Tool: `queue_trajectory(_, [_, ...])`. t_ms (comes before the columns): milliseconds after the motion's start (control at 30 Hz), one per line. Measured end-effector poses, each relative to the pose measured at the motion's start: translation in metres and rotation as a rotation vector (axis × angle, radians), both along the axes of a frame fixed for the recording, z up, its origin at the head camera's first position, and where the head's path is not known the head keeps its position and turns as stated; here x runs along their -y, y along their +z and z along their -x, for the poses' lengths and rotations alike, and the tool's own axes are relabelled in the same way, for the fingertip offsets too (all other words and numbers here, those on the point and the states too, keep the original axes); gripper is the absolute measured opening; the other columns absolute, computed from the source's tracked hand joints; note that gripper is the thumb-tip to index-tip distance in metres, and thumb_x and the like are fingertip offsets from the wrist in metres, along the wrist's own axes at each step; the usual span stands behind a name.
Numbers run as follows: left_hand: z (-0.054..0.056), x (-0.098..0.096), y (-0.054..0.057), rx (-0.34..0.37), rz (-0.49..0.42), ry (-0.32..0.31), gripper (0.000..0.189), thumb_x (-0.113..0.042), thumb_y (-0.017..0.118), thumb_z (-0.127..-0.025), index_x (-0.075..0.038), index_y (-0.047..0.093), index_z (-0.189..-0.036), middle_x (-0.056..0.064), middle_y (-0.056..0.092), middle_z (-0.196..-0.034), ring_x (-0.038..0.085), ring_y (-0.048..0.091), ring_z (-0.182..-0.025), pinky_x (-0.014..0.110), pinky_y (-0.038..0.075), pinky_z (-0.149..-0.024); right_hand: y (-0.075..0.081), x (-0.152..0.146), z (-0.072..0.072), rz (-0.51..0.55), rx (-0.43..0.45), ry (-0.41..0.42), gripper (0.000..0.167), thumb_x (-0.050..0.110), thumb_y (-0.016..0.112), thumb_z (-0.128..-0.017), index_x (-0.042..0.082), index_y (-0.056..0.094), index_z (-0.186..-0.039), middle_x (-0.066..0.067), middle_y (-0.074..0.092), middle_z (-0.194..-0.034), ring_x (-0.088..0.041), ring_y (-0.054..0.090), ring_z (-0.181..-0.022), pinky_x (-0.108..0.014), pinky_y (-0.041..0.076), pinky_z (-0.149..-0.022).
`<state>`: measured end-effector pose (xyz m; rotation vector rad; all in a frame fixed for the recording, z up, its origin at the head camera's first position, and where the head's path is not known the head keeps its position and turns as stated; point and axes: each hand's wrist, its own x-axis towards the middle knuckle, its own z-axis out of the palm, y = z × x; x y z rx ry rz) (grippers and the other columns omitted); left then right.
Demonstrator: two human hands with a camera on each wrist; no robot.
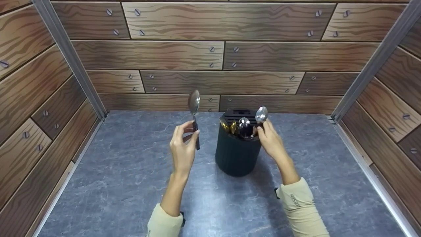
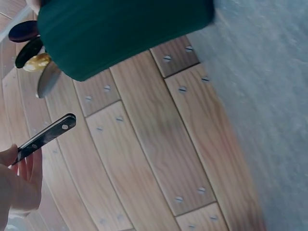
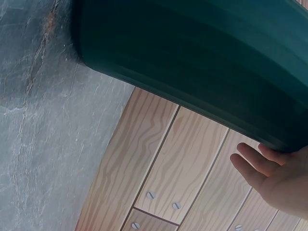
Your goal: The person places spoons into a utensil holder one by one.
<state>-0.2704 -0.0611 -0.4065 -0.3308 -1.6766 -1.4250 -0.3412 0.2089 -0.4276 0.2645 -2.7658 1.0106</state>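
Note:
My left hand [image 1: 183,148] pinches a spoon [image 1: 194,102] by its dark handle, bowl up, to the left of a dark green utensil holder [image 1: 237,154]. In the left wrist view, the spoon's black riveted handle [image 2: 48,137] sticks out past the fingers. At the holder's right rim, my right hand [image 1: 272,141] pinches a silver spoon [image 1: 261,114] just under its bowl; the lower part of that spoon is hidden. Some fingers of the right hand [image 3: 274,175] extend beside the holder's wall in the right wrist view.
Several more utensils stand in the holder, among them a shiny silver spoon [image 1: 244,122] and a gold-coloured one [image 1: 234,127]. A slotted black insert [image 1: 241,112] shows at the holder's back. The grey marbled tabletop [image 1: 125,171] is bounded by wood-patterned walls [image 1: 184,80].

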Motion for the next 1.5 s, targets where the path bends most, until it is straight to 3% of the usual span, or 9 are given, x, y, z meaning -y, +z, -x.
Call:
queue_trajectory(733, [0.01, -0.05, 0.054, -0.124, -0.004, -0.163, 0.024, -0.001, 0.069, -0.079, 0.002, 0.061, -0.102, 0.011, 0.06, -0.091, 0.02, 0.061, -0.084, 0.028, 0.053, -0.071, -0.001, 0.001, 0.0, 0.009, -0.034, 0.005, 0.05, 0.021, 0.034, -0.097, -0.006, 0.03, -0.139, -0.023, 0.023, -0.145, -0.038, 0.025, -0.13, -0.05, 0.021, -0.104])
queue_trajectory(1067, [0.013, -0.07, 0.05, -0.063, -0.071, -0.241, 0.02, 0.0, 0.067, -0.081, 0.005, 0.061, -0.099, 0.013, 0.06, -0.091, 0.021, 0.061, -0.085, 0.028, 0.052, -0.074, -0.001, 0.001, 0.0, 0.012, -0.044, 0.006, 0.049, 0.021, 0.034, -0.097, -0.004, 0.031, -0.139, -0.022, 0.023, -0.146, -0.038, 0.025, -0.13, -0.051, 0.021, -0.104])
queue_trajectory(1500, [0.017, -0.073, 0.046, -0.092, -0.084, -0.227, 0.019, 0.0, 0.068, -0.08, 0.005, 0.061, -0.098, 0.012, 0.059, -0.09, 0.022, 0.06, -0.085, 0.029, 0.052, -0.075, -0.001, 0.001, 0.0, 0.019, -0.045, 0.007, 0.048, 0.022, 0.035, -0.097, -0.003, 0.033, -0.138, -0.02, 0.023, -0.146, -0.037, 0.026, -0.13, -0.051, 0.024, -0.103])
